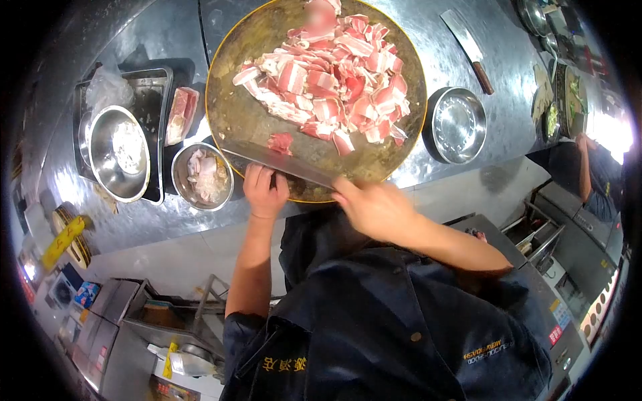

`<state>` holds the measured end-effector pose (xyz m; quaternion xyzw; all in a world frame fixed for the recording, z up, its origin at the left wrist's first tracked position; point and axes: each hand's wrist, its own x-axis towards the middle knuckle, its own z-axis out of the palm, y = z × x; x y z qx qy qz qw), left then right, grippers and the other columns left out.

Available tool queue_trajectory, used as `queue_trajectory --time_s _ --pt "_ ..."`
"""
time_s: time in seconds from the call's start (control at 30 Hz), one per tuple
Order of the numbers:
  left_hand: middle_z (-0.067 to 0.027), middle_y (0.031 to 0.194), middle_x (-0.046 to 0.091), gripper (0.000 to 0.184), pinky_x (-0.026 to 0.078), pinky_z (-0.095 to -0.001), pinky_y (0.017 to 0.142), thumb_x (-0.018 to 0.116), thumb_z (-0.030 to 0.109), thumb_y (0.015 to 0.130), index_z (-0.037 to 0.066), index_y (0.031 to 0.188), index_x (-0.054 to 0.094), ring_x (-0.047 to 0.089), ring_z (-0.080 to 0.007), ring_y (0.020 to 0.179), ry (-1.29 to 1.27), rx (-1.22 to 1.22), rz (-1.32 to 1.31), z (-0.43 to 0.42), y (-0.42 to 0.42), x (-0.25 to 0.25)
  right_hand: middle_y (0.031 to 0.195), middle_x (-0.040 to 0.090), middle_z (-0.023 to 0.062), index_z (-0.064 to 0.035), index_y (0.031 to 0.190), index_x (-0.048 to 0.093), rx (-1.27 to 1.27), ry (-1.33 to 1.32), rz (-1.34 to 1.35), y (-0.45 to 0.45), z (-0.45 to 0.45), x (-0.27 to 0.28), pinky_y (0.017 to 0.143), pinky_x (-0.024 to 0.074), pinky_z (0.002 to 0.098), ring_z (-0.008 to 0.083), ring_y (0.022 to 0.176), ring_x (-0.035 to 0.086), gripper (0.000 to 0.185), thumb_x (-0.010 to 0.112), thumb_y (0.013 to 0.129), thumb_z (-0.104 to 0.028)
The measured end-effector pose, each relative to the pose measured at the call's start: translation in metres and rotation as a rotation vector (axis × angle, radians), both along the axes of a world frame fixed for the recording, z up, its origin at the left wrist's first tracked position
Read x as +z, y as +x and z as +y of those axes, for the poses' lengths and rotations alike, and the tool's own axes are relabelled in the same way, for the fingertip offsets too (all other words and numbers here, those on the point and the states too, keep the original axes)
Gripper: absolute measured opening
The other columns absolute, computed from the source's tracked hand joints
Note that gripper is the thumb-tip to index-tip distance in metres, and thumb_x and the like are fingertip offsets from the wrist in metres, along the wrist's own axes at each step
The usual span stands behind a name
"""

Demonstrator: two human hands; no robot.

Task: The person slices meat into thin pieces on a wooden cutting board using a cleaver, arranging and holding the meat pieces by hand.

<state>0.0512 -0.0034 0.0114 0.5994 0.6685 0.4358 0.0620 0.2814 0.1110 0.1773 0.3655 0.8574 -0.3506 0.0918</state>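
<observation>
A round chopping board (247, 40) with a yellow rim carries a heap of sliced pork belly (334, 83). My right hand (374, 208) grips the handle end of a cleaver, partly blurred. The cleaver blade (287, 166) lies across the near part of the board, pointing left. My left hand (265, 192) is at the blade's near side, fingers curled against or close to it. Whatever those fingers hold, if anything, is hidden. Just beyond the blade sits a small piece of red meat (281, 143), apart from the heap.
Left of the board are a pork block (180, 115), a bowl of meat scraps (208, 190) and a steel bowl (120, 154) on a dark-rimmed tray (160, 100). To the right are another steel bowl (459, 125) and a second knife (468, 47). Another person's arm (584, 170) shows far right.
</observation>
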Motion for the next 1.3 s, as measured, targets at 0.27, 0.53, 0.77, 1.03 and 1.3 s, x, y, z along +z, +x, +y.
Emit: queue_trajectory --time_s 0.27,0.53,0.77,1.03,1.3 --pt "-0.0191 0.116 0.067 0.028 0.055 -0.0484 0.093 0.076 0.003 0.083 0.0 0.109 0.067 0.064 -0.0412 0.108 -0.128 0.003 0.022 -0.001 0.001 0.014 0.087 0.072 0.0219 -0.0098 0.114 0.056 0.002 0.039 0.167 -0.004 0.0 -0.043 0.06 0.0572 0.0559 0.0442 0.068 0.072 0.027 0.054 0.109 -0.036" --pt "-0.0118 0.116 0.072 0.022 0.056 -0.041 0.093 0.077 0.005 0.091 0.002 0.11 0.066 0.069 -0.0306 0.108 -0.493 -0.07 0.083 0.029 0.004 0.075 0.085 0.069 0.0266 -0.0083 0.126 0.055 -0.208 -0.061 0.019 0.069 0.012 -0.019 0.07 0.0516 0.061 0.0522 0.082 0.067 0.024 0.053 0.111 -0.027" --pt "-0.01 0.101 0.07 0.027 0.058 -0.0305 0.07 0.077 0.016 0.101 0.001 0.118 0.062 0.07 -0.0167 0.085 -0.491 0.331 -0.563 0.023 -0.006 0.019 0.077 0.069 0.0257 -0.0105 0.12 0.054 -0.236 -0.023 0.182 0.066 -0.002 -0.025 0.066 0.0528 0.0621 0.0518 0.074 0.068 0.026 0.051 0.112 -0.035" --pt "-0.0166 0.112 0.069 0.015 0.055 -0.0484 0.096 0.074 -0.001 0.089 0.001 0.103 0.069 0.066 -0.0398 0.108 -0.111 0.06 0.206 0.009 0.004 0.021 0.073 0.069 0.023 -0.0104 0.118 0.055 -0.151 0.065 0.17 0.047 -0.018 -0.028 0.061 0.054 0.0607 0.0485 0.069 0.069 0.026 0.052 0.111 -0.035" --pt "-0.0178 0.11 0.069 0.019 0.054 -0.049 0.091 0.071 -0.002 0.085 0.002 0.104 0.07 0.066 -0.0407 0.102 -0.08 0.06 0.143 0.009 -0.002 0.007 0.073 0.069 0.0222 -0.0084 0.115 0.056 -0.089 0.037 0.118 0.047 -0.012 0.007 0.058 0.0563 0.0555 0.0451 0.066 0.071 0.025 0.055 0.11 -0.033"
